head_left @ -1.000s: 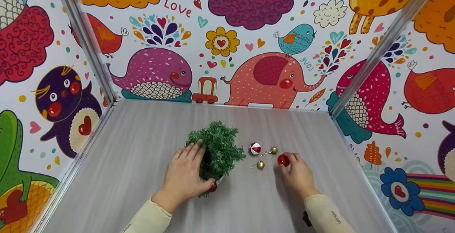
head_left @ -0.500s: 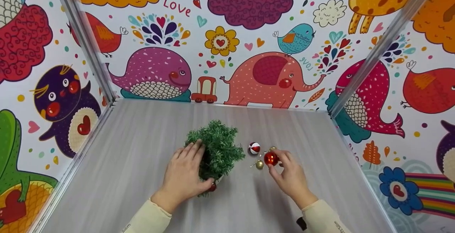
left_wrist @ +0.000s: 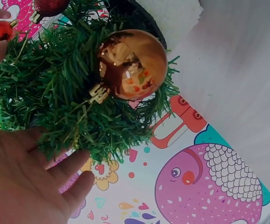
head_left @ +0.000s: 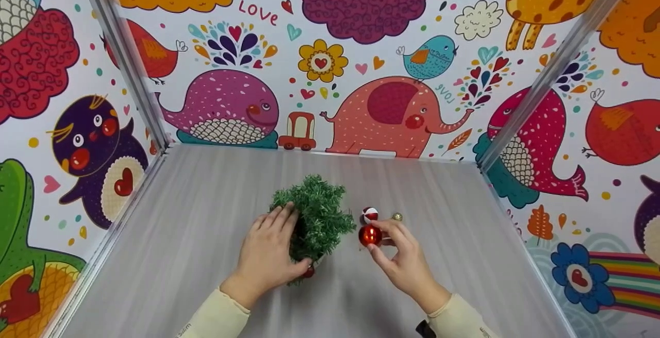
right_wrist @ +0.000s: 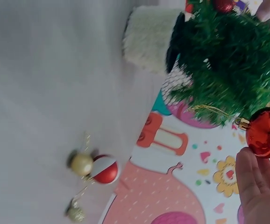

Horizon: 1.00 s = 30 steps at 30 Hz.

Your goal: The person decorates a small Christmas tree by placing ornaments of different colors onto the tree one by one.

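A small green tinsel Christmas tree (head_left: 322, 214) stands on the table, its fluffy white base (right_wrist: 149, 39) showing in the right wrist view. Against its left side rests my left hand (head_left: 269, 250), fingers fairly straight among the branches and thumb spread. A shiny gold ball (left_wrist: 132, 65) and a dark red glittery ball (left_wrist: 50, 6) hang on the tree. My right hand (head_left: 407, 263) pinches a shiny red bauble (head_left: 370, 235) between thumb and fingers, just right of the tree. Its gold cap and string loop (right_wrist: 212, 108) point toward the branches.
On the table to the tree's right lie a red-and-white ball (head_left: 369, 214), a small glittery gold ball (head_left: 397, 217) and a smooth gold ball (right_wrist: 82, 164), mostly hidden in the head view. Cartoon-printed walls (head_left: 319, 18) with metal posts enclose the table (head_left: 206, 214).
My right hand has lifted the red bauble and carried it left, over the loose ornaments toward the tree. The left hand and the tree have stayed in place.
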Each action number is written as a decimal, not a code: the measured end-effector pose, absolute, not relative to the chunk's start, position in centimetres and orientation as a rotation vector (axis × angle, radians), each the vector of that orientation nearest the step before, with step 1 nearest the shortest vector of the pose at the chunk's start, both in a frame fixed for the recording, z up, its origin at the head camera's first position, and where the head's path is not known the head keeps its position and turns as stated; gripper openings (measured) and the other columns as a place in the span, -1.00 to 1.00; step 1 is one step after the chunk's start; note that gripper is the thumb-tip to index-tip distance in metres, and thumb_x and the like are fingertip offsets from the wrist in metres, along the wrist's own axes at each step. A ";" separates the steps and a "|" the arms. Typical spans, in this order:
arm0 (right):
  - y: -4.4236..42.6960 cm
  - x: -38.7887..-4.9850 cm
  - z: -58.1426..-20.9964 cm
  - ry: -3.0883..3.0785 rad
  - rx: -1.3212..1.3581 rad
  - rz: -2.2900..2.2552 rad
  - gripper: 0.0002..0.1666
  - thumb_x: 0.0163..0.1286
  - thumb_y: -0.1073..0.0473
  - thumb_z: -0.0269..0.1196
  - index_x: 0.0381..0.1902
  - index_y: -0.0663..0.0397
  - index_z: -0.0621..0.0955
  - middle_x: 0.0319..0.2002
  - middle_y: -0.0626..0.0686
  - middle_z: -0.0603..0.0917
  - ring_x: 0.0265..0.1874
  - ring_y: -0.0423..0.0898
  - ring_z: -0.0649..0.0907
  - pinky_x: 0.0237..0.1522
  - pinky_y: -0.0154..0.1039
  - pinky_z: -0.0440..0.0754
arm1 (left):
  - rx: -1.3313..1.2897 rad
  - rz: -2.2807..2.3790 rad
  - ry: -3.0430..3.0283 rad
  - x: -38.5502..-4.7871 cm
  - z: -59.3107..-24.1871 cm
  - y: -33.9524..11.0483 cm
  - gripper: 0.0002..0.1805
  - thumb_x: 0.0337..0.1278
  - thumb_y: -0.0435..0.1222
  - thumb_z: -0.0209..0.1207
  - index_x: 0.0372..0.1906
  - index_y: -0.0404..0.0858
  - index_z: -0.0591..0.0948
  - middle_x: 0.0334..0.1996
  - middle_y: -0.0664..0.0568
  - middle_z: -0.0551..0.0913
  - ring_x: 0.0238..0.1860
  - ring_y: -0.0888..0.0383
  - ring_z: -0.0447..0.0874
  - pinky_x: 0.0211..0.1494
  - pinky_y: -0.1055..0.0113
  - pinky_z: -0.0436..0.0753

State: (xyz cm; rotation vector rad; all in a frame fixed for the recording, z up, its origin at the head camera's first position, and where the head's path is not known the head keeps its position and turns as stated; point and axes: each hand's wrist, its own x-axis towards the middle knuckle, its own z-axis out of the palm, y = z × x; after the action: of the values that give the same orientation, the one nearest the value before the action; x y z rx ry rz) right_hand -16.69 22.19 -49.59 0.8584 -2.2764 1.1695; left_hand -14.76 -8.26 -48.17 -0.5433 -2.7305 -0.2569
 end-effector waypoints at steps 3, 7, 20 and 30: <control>20.9 -15.7 -47.9 -2.220 0.891 1.218 -0.39 0.17 0.47 0.41 0.19 0.11 0.57 -0.03 0.12 0.61 -0.24 -0.02 0.69 -0.30 -0.14 0.72 | -0.544 -0.250 -2.734 -14.8 -48.1 -8.3 0.07 -0.05 0.38 0.14 0.44 -0.29 0.38 0.46 -0.14 0.28 0.38 -0.12 0.33 0.35 -0.07 0.32; 19.6 -14.5 -46.1 -2.185 0.908 1.263 -0.40 0.08 0.57 0.41 0.12 0.26 0.58 -0.08 0.23 0.61 -0.29 0.04 0.70 -0.34 -0.08 0.72 | -0.550 -0.250 -2.731 -14.7 -48.0 -8.2 0.07 -0.05 0.38 0.14 0.43 -0.30 0.38 0.46 -0.15 0.29 0.37 -0.13 0.33 0.34 -0.08 0.32; 18.6 -13.3 -45.7 -2.253 0.904 1.579 -0.52 0.22 0.49 0.36 0.10 0.42 0.52 -0.05 0.24 0.61 -0.22 0.04 0.69 -0.20 -0.13 0.71 | -0.552 -0.247 -2.723 -14.7 -47.9 -8.1 0.08 -0.06 0.37 0.15 0.43 -0.32 0.37 0.45 -0.17 0.30 0.37 -0.15 0.33 0.34 -0.09 0.32; 18.3 -14.2 -49.0 -2.160 0.955 1.849 -0.52 0.29 0.51 0.27 0.17 0.28 0.48 -0.03 0.24 0.63 -0.17 0.03 0.69 -0.13 -0.16 0.69 | -0.546 -0.298 -2.692 -14.6 -48.1 -8.2 0.07 -0.09 0.36 0.19 0.41 -0.32 0.40 0.44 -0.17 0.32 0.36 -0.15 0.35 0.33 -0.08 0.33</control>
State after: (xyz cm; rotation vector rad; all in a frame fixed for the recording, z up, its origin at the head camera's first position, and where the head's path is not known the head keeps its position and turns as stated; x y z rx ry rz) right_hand -14.17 18.34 -48.99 0.9547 -2.1601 1.8487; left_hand -14.58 -8.16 -48.10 -0.5455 -2.6917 -0.2984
